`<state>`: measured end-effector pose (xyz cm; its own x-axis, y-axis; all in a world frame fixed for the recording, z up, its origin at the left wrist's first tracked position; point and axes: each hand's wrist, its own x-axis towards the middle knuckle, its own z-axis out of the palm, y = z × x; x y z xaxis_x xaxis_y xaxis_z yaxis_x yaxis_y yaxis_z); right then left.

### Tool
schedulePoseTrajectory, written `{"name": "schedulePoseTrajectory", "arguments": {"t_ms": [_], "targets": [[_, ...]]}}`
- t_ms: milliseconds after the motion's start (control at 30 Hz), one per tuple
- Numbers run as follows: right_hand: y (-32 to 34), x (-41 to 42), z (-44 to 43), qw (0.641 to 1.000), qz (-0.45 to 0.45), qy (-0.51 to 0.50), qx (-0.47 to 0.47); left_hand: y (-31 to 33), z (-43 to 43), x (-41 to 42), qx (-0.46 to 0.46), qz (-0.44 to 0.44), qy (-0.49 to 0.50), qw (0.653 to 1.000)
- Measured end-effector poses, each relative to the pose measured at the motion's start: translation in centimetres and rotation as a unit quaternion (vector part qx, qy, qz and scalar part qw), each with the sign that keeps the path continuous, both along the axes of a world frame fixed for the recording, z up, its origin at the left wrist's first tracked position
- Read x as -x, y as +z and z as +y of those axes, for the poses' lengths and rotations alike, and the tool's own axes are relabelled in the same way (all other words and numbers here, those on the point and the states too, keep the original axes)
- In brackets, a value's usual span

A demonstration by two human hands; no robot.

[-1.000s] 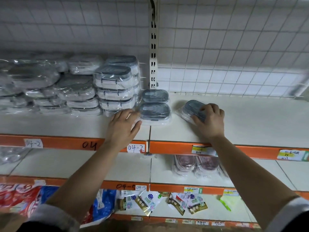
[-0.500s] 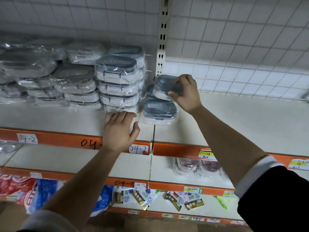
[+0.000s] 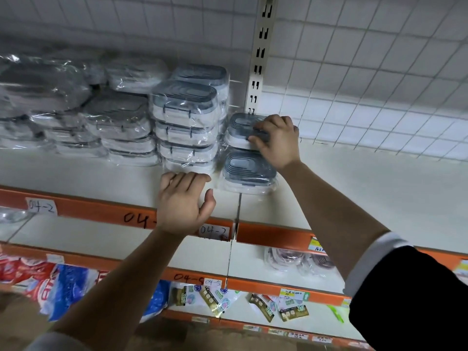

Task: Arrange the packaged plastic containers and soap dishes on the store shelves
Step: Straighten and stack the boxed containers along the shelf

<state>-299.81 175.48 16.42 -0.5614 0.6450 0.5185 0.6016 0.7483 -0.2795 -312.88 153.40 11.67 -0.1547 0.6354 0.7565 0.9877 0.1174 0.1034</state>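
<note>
Now right grip clasps the rear container from above; left grip relaxed, empty.

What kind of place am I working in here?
Probably a retail store aisle: orange-edged shelves carrying handwritten number labels and price tags, a wire-grid back panel, and stacks of wrapped containers stocked side by side.

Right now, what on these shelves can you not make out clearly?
Head view only.
Rear grey-lidded container: right part hidden by the right hand.
Handwritten shelf number: end covered by the left hand.
Yellow price label: cut by the right forearm, print too small.
Wrapped packs, far left: blurred.
</note>
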Motion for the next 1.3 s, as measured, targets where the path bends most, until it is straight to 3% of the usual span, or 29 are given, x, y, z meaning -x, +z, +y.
{"name": "schedulePoseTrajectory", "arguments": {"t_ms": [300,467,667,833,1000,1300], "targets": [[1.2,-2.8,-4.1,0.994,-0.091,0.004,0.061,0.6,-0.5,-0.2,0.097,-0.012,-0.024,0.995],[1.3,-5.7,-10.2,0.997,-0.021,-0.017,0.078,1.6,-2.6,-0.6,0.182,-0.037,-0.061,0.981],[-0.9,-7.7,-18.7,0.995,0.025,-0.014,0.093,-0.1,-10.2,-0.4,0.170,-0.029,-0.136,0.976],[-4.9,-7.0,-26.4,0.997,0.069,0.003,0.033,-4.0,-15.7,0.5,0.183,-0.024,-0.170,0.968],[-10.1,-5.8,-30.2,0.997,0.061,0.011,0.049,-9.2,-18.6,2.1,0.218,-0.029,-0.149,0.964],[-21.2,-3.9,-25.1,0.988,-0.028,-0.002,0.150,-18.7,-15.5,4.9,0.282,-0.064,-0.106,0.951]]}}
